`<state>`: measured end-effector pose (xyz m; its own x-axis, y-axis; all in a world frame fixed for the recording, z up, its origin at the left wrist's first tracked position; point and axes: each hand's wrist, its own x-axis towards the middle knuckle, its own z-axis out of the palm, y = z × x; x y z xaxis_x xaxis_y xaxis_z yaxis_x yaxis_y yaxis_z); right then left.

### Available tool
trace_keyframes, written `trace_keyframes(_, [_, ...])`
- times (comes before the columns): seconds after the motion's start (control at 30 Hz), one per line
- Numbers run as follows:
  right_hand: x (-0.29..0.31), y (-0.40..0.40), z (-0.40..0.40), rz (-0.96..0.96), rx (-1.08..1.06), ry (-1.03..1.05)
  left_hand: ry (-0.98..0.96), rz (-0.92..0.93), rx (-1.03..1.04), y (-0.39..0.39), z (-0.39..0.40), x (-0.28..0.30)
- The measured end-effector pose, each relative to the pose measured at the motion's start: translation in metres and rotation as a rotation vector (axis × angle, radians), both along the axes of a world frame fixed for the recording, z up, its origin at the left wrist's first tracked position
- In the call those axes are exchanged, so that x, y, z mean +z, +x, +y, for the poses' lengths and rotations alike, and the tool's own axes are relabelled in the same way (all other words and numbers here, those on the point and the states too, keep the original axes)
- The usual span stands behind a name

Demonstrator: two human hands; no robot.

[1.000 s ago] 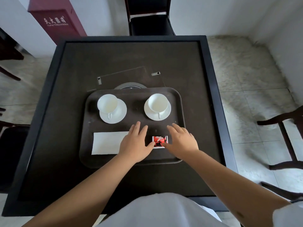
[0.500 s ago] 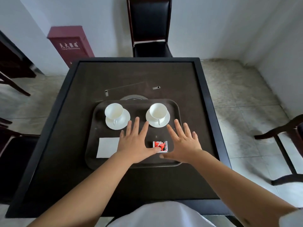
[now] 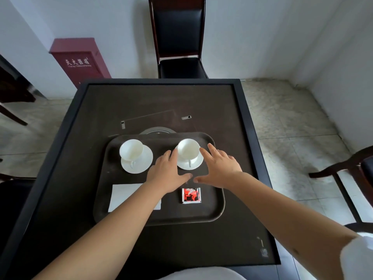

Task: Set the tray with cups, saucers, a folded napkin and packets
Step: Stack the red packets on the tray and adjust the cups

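Observation:
A dark brown tray point(image 3: 217, 211) lies on the black table. On it stand two white cups on saucers: the left cup point(image 3: 131, 149) on its saucer point(image 3: 141, 165), and the right cup point(image 3: 188, 148) on its saucer point(image 3: 194, 163). A white folded napkin point(image 3: 123, 196) lies at the tray's near left, partly under my left forearm. A red packet point(image 3: 191, 196) lies at the near middle. My left hand point(image 3: 167, 172) and my right hand point(image 3: 220, 167) hover spread on either side of the right cup, fingers apart, holding nothing.
The black table point(image 3: 250, 138) has a raised rim and a round metal inset point(image 3: 158, 131) behind the tray. A black chair point(image 3: 178, 37) stands at the far side, a red cabinet point(image 3: 77, 61) at the back left, another chair point(image 3: 355, 170) on the right.
Both hands have left the red packet and moved forward to either side of the right cup. The camera has tilted up, so more of the room shows.

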<state>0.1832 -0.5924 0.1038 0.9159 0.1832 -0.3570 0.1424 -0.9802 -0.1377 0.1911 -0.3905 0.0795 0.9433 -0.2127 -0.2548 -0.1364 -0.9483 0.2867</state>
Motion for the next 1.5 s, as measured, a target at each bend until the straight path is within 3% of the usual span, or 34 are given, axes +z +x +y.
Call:
trace_keyframes(0.3, [-0.021, 0.082, 0.01, 0.107, 0.131, 0.037, -0.184, 0.165, 0.168, 0.038, -0.029, -0.027])
trace_keyframes(0.6, [-0.035, 0.124, 0.017, 0.172, 0.394, -0.044, -0.424, 0.203, 0.311, 0.051, -0.033, -0.049])
trace_keyframes(0.73, [-0.039, 0.12, 0.016, 0.162, 0.303, -0.011, -0.576, 0.267, 0.436, 0.046, -0.03, -0.051])
trace_keyframes(0.83, [-0.042, 0.111, 0.017, 0.153, 0.205, 0.022, -0.667, 0.216, 0.666, 0.034, -0.035, -0.051])
trace_keyframes(0.97, [-0.05, 0.095, 0.021, 0.085, 0.086, 0.018, -0.894, 0.418, 1.0, 0.024, -0.044, -0.053])
trace_keyframes(1.2, [-0.054, 0.085, 0.011, 0.175, -0.053, 0.141, -0.937, 0.267, 0.97, 0.041, -0.039, -0.053])
trace_keyframes(1.27, [-0.051, 0.088, 0.007, 0.123, -0.119, 0.219, -0.902, 0.27, 0.901, 0.044, -0.036, -0.052])
trace_keyframes(1.37, [-0.051, 0.092, 0.003, 0.048, -0.254, 0.304, -0.833, 0.261, 0.787, 0.043, -0.035, -0.051])
trace_keyframes(1.5, [-0.056, 0.087, 0.001, 0.12, -0.443, 0.429, -0.818, 0.225, 0.817, 0.041, -0.037, -0.052])
